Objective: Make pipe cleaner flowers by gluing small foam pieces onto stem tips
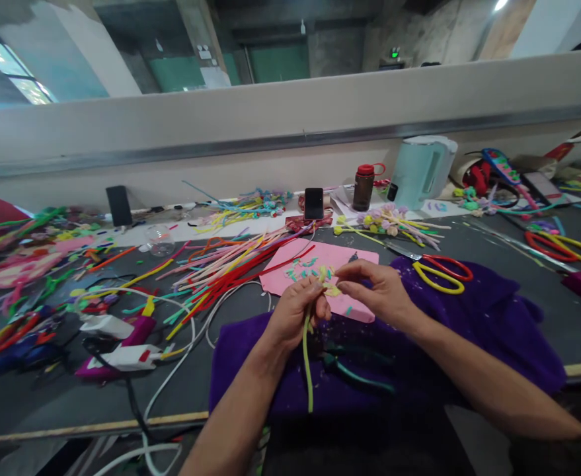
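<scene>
My left hand [297, 307] is closed around a yellow-green pipe cleaner stem [307, 370], whose lower end hangs over the purple cloth. Pale yellow fuzzy petals [326, 272] stick up above its fingertips, like a small flower. Thumb and forefinger of my right hand [377, 287] come together at the right edge of those petals; the exact contact is too small to see. Beneath the hands lies a pink sheet [283, 254] strewn with teal and yellow snippets. Green-handled pliers [359, 378] rest on the purple cloth [245, 357] below.
Red-and-yellow scissors [439, 271] lie right of my right hand. Loose pipe cleaners [231, 271] and power strips with white cables [121, 357] spread leftward. A phone [314, 203], a dark bottle [363, 188] and a mint kettle [419, 172] stand along the back.
</scene>
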A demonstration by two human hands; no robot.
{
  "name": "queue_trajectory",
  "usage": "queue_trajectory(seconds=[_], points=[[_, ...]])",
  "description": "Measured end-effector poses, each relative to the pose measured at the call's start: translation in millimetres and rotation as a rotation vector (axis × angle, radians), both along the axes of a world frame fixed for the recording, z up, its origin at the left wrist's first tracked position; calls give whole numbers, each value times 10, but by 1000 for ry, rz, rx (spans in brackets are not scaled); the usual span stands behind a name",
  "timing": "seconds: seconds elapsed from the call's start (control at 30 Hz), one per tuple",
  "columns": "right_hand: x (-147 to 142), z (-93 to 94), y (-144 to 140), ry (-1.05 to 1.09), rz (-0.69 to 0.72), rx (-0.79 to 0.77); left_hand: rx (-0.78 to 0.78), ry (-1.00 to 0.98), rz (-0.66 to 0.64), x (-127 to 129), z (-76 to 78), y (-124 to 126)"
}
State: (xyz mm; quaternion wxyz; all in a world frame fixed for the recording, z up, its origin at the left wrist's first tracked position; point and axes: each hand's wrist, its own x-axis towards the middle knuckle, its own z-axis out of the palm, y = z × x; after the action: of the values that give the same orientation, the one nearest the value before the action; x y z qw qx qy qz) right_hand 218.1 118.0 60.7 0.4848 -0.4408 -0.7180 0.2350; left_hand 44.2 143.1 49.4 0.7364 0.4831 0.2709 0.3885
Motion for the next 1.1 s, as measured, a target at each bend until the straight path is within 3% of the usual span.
queue_trajectory(seconds=[0.17, 0.43, 0.7, 1.1], points=[[-107, -42, -27, 146, 63, -12, -6, 83, -6, 42, -24, -17], [-31, -41, 10, -45, 50, 102, -5, 116, -19, 41, -44, -10], [206, 77, 68, 129, -3, -56, -35, 185, -19, 2, -29, 19], [232, 77, 71, 11, 41, 55, -2, 223, -115, 0, -5, -1]])
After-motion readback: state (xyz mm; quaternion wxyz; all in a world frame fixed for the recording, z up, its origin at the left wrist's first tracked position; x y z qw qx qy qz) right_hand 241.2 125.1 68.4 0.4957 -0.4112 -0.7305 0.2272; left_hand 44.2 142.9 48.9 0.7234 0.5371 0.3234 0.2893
